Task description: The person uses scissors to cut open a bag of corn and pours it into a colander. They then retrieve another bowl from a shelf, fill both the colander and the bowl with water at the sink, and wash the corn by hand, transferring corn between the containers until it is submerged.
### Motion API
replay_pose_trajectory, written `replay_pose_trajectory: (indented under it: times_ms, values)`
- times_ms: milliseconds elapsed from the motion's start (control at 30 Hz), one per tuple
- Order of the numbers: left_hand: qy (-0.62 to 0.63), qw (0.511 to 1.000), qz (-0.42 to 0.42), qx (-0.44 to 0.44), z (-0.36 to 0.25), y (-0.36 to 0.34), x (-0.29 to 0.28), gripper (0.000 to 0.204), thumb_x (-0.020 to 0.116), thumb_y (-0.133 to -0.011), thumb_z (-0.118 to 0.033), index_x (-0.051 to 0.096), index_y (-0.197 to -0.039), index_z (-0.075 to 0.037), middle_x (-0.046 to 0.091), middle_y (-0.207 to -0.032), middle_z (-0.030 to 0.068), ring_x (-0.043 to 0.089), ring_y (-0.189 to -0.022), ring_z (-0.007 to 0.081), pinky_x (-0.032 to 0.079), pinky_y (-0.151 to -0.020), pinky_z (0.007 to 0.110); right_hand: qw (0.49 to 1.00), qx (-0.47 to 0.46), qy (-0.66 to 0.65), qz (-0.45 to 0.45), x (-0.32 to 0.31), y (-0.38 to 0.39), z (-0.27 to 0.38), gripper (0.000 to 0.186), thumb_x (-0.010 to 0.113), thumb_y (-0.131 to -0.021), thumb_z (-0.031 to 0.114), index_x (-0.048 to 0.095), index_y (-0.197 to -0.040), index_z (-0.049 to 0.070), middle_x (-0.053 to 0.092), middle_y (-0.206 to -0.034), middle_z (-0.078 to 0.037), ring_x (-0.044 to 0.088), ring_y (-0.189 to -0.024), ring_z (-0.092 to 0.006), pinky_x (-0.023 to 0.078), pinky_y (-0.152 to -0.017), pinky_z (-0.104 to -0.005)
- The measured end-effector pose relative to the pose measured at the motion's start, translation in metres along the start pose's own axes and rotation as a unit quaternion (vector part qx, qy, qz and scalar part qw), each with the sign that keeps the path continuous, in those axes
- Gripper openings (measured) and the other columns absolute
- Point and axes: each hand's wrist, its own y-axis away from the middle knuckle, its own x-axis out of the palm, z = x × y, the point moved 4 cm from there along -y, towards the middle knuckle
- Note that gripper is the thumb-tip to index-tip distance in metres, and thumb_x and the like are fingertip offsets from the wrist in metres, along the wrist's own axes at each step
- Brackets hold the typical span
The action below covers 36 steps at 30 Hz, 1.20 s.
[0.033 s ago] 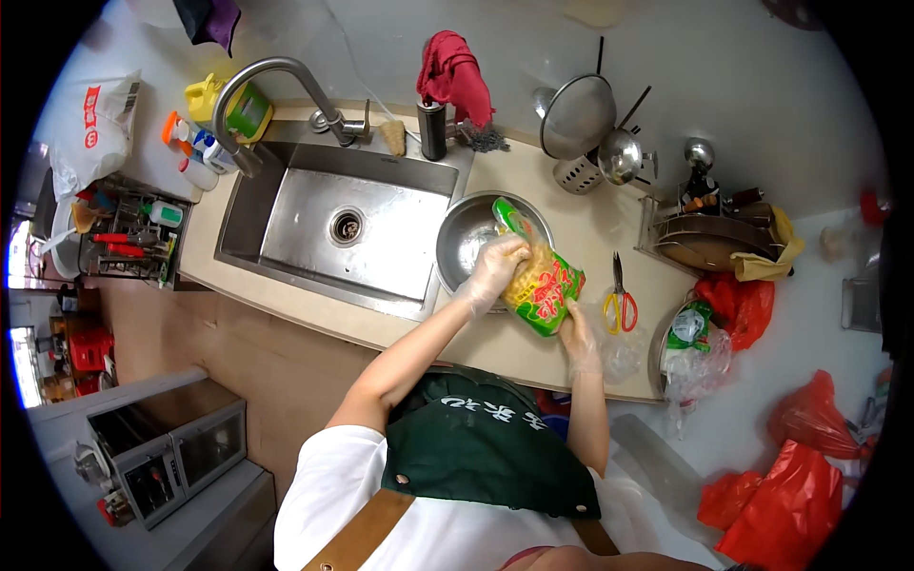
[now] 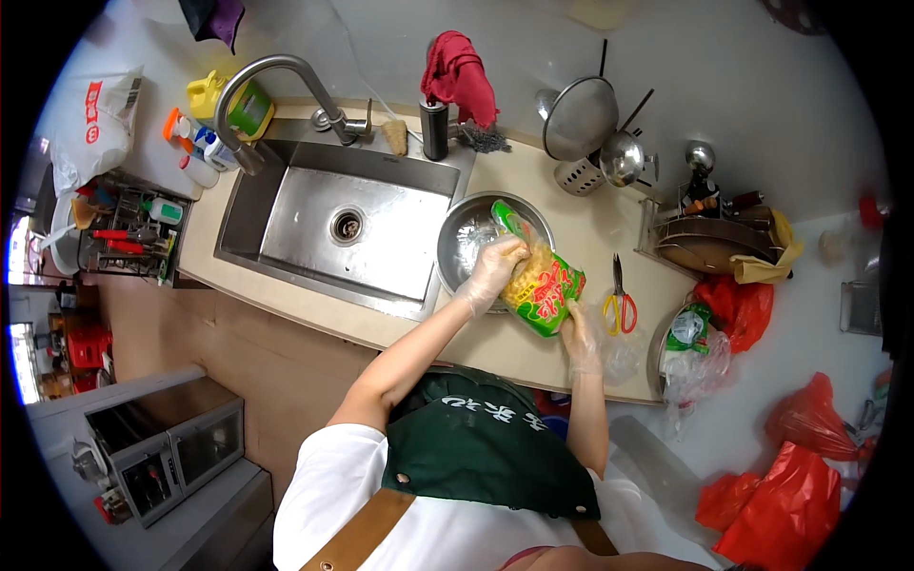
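A green and clear plastic food bag (image 2: pixel 547 290) with yellowish pieces inside is tilted over a round steel bowl (image 2: pixel 449 262). My left hand (image 2: pixel 495 271), in a clear glove, is closed around the bag's upper left part. With my right hand (image 2: pixel 578 333), also gloved, I grip the bag's lower right end. The bag's far end hangs over the bowl. Shiny, rippled reflections show in the bowl beside the bag; the bag and my left hand hide the rest of its inside.
Left of the bowl is a steel sink (image 2: pixel 324 238) with a tall faucet (image 2: pixel 276 67). Scissors (image 2: pixel 619 305) with red and yellow handles lie right of the bag, near a crumpled clear plastic bag (image 2: pixel 621 360). A strainer (image 2: pixel 581 119) and utensil holder (image 2: pixel 576 176) stand behind.
Rippled, glassy reflections now show in the bowl beside the bag where its inside looked smoother. My hands and the bag have hardly moved.
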Motion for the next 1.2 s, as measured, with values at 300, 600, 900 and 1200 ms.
replay_pose_trajectory:
  times_ms: [300,600,900,1200]
  values:
    - [0.122,0.978,-0.041,-0.165,0.040,0.020,-0.018,0.012,0.052,-0.085,-0.010,0.060,-0.081,-0.001,0.058,-0.075,0.0027,0.050,-0.071,0.0079,0.041,-0.067,0.024,0.976,-0.011,-0.206,-0.062,0.018,-0.005,0.031,0.021,0.053,-0.084,0.005,0.053,-0.100,-0.008,0.057,-0.096,-0.012,0.055,-0.089,-0.0169,0.045,-0.078,-0.0290]
    - [-0.302,0.947,-0.026,-0.107,0.009,0.011,-0.046,0.028,0.061,-0.078,-0.017,0.057,-0.098,0.003,0.059,-0.095,0.0186,0.055,-0.089,0.0315,0.043,-0.082,0.036,0.966,-0.037,0.230,-0.114,0.059,-0.021,0.069,0.017,0.062,-0.078,0.010,0.057,-0.089,-0.002,0.059,-0.074,-0.005,0.055,-0.065,-0.0136,0.045,-0.059,-0.0282]
    - [0.078,0.924,0.367,-0.078,-0.005,-0.064,-0.041,0.021,0.055,-0.080,-0.009,0.061,-0.098,0.000,0.058,-0.103,0.0056,0.054,-0.094,0.0145,0.042,-0.086,0.027,0.902,-0.176,0.390,-0.057,0.128,-0.019,0.076,0.012,0.063,-0.072,0.003,0.052,-0.077,0.000,0.054,-0.069,-0.016,0.056,-0.063,-0.0299,0.045,-0.060,-0.0355]
    - [-0.052,0.967,0.240,0.064,0.007,-0.037,-0.064,0.015,0.065,-0.069,-0.003,0.063,-0.084,-0.002,0.057,-0.084,0.0081,0.056,-0.081,0.0205,0.045,-0.074,0.029,0.854,-0.226,0.448,-0.139,0.116,0.042,0.035,0.046,0.074,-0.066,0.013,0.052,-0.105,0.001,0.057,-0.084,-0.013,0.058,-0.076,-0.0236,0.047,-0.069,-0.0322]
